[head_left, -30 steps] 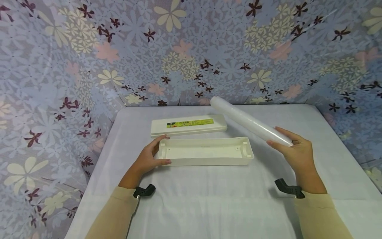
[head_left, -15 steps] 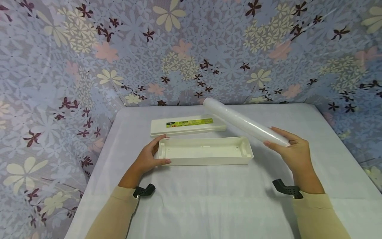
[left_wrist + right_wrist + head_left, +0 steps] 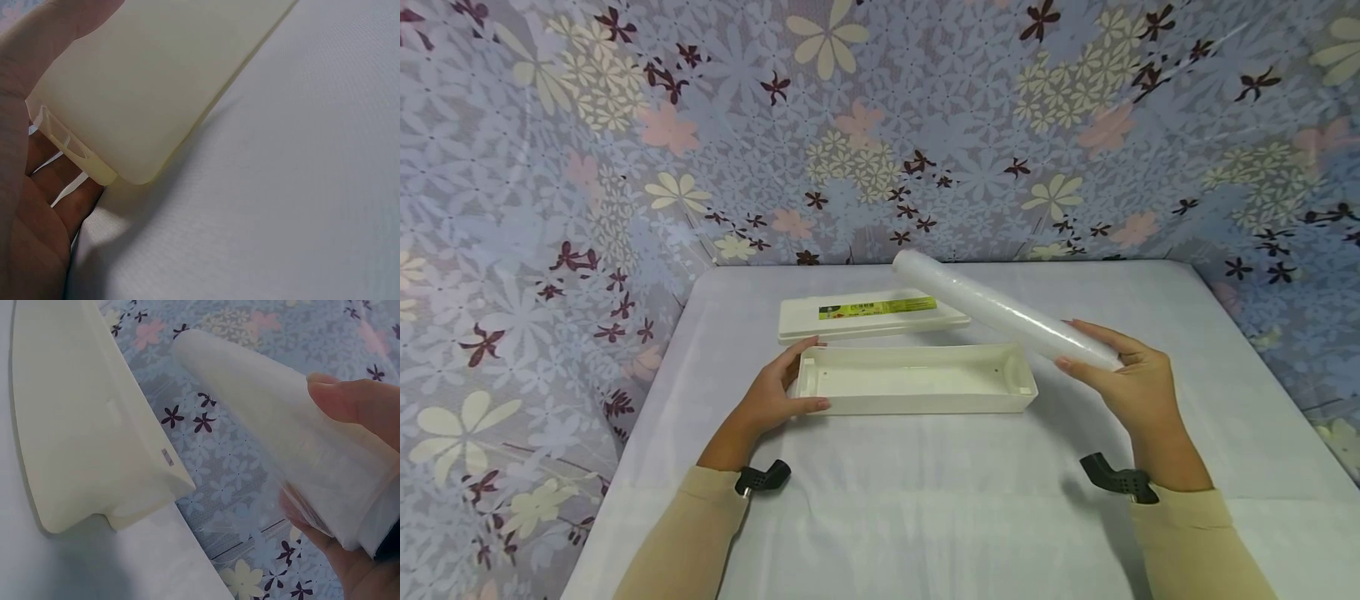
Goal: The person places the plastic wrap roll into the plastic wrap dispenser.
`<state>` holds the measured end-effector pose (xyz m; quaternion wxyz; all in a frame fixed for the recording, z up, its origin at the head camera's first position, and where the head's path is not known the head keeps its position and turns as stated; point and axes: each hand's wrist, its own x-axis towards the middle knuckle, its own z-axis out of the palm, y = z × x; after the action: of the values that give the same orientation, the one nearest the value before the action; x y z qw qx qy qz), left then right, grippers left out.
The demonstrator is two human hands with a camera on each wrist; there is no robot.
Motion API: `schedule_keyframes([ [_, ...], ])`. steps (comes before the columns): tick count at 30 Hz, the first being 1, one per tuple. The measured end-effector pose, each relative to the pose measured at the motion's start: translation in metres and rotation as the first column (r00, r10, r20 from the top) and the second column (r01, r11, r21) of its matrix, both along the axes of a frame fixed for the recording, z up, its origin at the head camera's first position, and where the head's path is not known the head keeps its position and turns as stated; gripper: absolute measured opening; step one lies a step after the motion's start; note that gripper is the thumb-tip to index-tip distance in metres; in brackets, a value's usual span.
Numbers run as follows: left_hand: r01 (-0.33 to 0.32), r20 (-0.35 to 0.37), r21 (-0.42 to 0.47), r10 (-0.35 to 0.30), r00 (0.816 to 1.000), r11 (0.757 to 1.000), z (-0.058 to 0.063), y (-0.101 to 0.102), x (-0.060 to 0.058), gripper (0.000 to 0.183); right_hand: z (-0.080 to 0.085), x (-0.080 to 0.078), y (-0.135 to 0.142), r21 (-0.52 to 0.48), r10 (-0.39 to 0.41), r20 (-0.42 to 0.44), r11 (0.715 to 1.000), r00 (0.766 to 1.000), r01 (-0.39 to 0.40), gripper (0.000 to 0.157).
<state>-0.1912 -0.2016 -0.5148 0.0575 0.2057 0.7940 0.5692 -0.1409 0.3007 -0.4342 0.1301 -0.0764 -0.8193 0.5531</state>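
A long cream plastic box [image 3: 917,404], its top open, lies on the white table in the head view. My left hand [image 3: 775,390] grips its left end, thumb on the front wall and fingers round the end and back; the left wrist view shows the box's wall [image 3: 156,81] close by. At the right, my right hand [image 3: 1135,379] holds the near end of a roll of plastic wrap [image 3: 1000,310]. The roll slants up and leftward in the air, its far end above and behind the box. In the right wrist view thumb and fingers wrap round the roll [image 3: 275,412].
Behind the box lies a cream lid [image 3: 801,317] with a yellow-green label. A white cloth covers the table [image 3: 925,508]. Flower-patterned fabric [image 3: 850,125] rises at the back and sides.
My right hand has moved a little to the left with the roll, whose far end has shifted left and slightly down. My left hand and the box have stayed in place.
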Motion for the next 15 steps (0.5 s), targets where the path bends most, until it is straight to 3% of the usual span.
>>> schedule_keyframes([
  [15,-0.003,0.007,-0.006,0.003,1.000,1.000,-0.0003,-0.0002,-0.0015,0.106,0.0017,0.0019,-0.0047,0.034,0.051,-0.049,0.998,0.997,-0.050,0.059],
])
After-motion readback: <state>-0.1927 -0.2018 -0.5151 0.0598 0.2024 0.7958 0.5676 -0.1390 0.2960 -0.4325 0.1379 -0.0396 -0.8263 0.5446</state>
